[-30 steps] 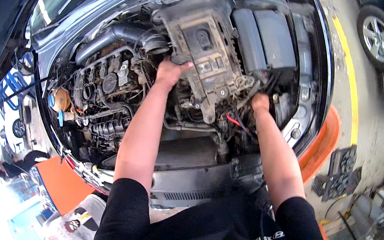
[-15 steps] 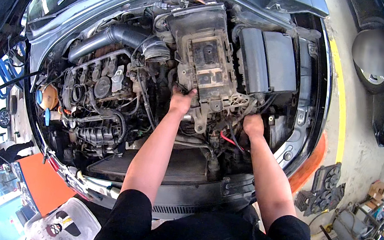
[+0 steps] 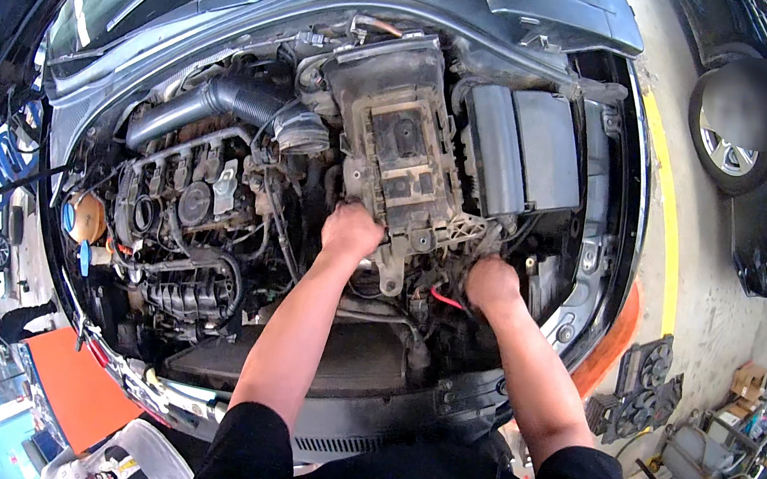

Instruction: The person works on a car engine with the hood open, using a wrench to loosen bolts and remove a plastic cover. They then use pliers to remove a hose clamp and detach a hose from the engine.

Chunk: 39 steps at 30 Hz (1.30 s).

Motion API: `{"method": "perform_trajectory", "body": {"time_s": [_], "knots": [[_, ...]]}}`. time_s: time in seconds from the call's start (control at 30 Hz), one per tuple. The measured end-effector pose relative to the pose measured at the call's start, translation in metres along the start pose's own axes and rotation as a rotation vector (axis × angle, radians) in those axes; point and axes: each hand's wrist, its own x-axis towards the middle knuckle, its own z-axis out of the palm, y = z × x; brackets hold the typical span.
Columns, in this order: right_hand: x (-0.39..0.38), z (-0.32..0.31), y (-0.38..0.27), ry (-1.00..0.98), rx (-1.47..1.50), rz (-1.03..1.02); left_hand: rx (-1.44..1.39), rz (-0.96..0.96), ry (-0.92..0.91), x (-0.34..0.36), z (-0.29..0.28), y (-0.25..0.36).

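Note:
A dirty battery tray (image 3: pixel 437 160) sits in the open engine bay, a recessed panel in its middle. At the tray's lower left edge, my left hand (image 3: pixel 352 231) is closed, its fingers curled round the edge and mostly hidden. My right hand (image 3: pixel 494 282) is closed and turned down among the parts beside the tray's right-hand bracket (image 3: pixel 460 234). Its fingertips are out of sight, so what they hold cannot be made out. A red cable (image 3: pixel 446 299) lies between my hands, below the tray.
Left of the tray are the engine (image 3: pixel 196 203) and a ribbed black air duct (image 3: pixel 249 103). A black box (image 3: pixel 546 150) stands to its right. A radiator fan assembly (image 3: pixel 647 380) lies on the floor, beside another car's wheel (image 3: pixel 727 145). Someone's printed light shirt (image 3: pixel 124 465) shows lower left.
The view has shifted, so the engine bay appears lower. My left hand's fingers have curled in more and its thumb is no longer visible. My right hand stays beside the bracket.

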Motion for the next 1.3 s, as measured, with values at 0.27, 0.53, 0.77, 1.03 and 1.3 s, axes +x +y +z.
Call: {"method": "perform_trajectory", "body": {"time_s": [0.27,0.53,0.77,1.03,1.3], "knots": [[0.002,-0.054,-0.033,0.343,0.260,-0.359,-0.063,0.676,1.072,0.043,-0.160,0.055],[0.013,-0.010,-0.031,0.177,0.225,-0.556,-0.104,0.601,0.716,0.108,-0.189,0.098],[-0.026,0.006,-0.037,0.359,0.514,-0.531,-0.147,0.479,0.753,0.135,-0.178,0.124],[-0.008,0.030,-0.034,0.524,0.651,-0.560,-0.176,0.372,0.711,0.119,-0.175,0.122],[-0.014,0.027,-0.019,0.552,1.081,-0.289,-0.367,0.481,0.860,0.010,-0.048,0.025]]}}
